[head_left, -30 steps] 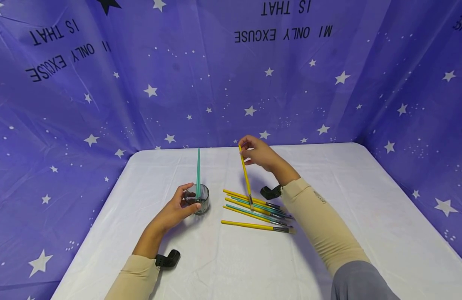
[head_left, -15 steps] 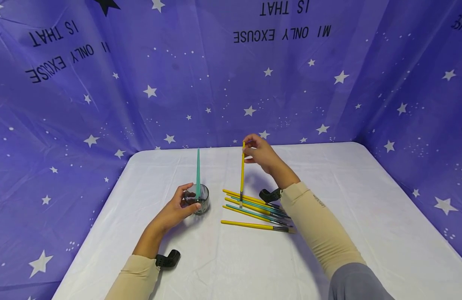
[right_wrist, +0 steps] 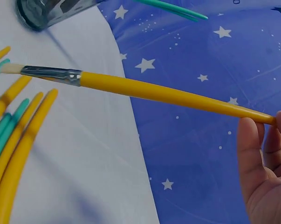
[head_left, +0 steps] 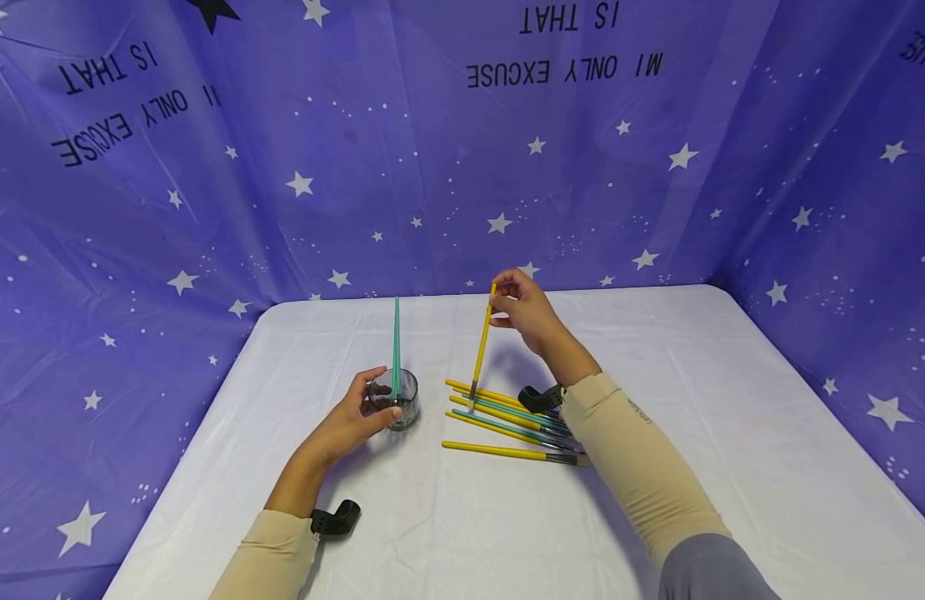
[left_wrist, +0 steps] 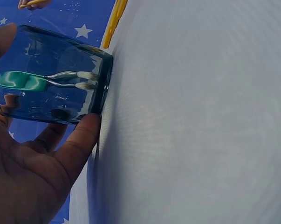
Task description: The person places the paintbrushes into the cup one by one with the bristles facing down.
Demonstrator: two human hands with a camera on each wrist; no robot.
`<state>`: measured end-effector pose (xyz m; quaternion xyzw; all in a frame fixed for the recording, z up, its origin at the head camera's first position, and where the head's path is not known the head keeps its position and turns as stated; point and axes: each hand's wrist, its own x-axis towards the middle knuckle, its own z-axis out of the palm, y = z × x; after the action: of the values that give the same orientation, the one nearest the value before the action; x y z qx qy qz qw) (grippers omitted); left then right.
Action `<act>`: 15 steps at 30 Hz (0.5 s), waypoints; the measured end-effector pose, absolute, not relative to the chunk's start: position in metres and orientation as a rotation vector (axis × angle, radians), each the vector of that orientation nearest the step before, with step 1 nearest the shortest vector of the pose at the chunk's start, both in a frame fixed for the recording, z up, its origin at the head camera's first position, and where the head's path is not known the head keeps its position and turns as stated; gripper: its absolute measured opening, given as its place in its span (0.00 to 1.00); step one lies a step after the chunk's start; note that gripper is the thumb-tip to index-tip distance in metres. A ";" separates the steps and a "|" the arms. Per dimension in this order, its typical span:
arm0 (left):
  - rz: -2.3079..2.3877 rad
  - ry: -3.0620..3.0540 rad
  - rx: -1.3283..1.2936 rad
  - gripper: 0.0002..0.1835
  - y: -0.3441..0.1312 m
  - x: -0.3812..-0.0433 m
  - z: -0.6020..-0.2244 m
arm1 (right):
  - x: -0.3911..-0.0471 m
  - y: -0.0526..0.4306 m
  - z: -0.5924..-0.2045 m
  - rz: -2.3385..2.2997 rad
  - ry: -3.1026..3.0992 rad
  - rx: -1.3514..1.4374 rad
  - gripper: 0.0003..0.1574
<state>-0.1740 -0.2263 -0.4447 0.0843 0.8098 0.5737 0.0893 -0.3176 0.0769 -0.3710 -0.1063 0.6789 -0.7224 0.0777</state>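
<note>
- Purple curtain (head_left: 432, 133) beyond the right grip (head_left: 528, 315): "IS THAT", "ONLY EXCUSE", upside down.
- Curtain beyond the left grip (head_left: 355, 419): same words.
- Sleeve (head_left: 642, 458) behind right grip: print I can't read.

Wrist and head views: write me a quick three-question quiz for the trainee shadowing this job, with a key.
1. By which end does the right hand pinch the yellow brush?
2. True or false: that brush's bristles are inside the glass.
3. How many green brushes show in the glass in the left wrist view? A) one B) two C) four

Key:
1. The handle end.
2. False; they are outside it.
3. B.
</note>
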 end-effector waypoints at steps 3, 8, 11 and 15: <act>1.706 2.407 0.252 0.43 -0.226 -0.174 -0.445 | -0.315 0.074 -0.370 -2.181 2.032 -0.322 0.12; 1.710 2.403 0.254 0.43 -0.226 -0.174 -0.446 | -0.313 0.070 -0.367 -2.239 2.006 -0.324 0.11; 1.711 2.405 0.262 0.43 -0.227 -0.174 -0.446 | -0.312 0.068 -0.363 -2.295 1.965 -0.313 0.12; 1.709 2.408 0.266 0.43 -0.228 -0.174 -0.447 | -0.311 0.066 -0.356 -2.356 1.915 -0.311 0.12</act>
<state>-0.1744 -0.2277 -0.4466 0.0895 0.8089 0.5743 0.0883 -0.3111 0.0658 -0.3564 -0.1018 0.6268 -0.7712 0.0451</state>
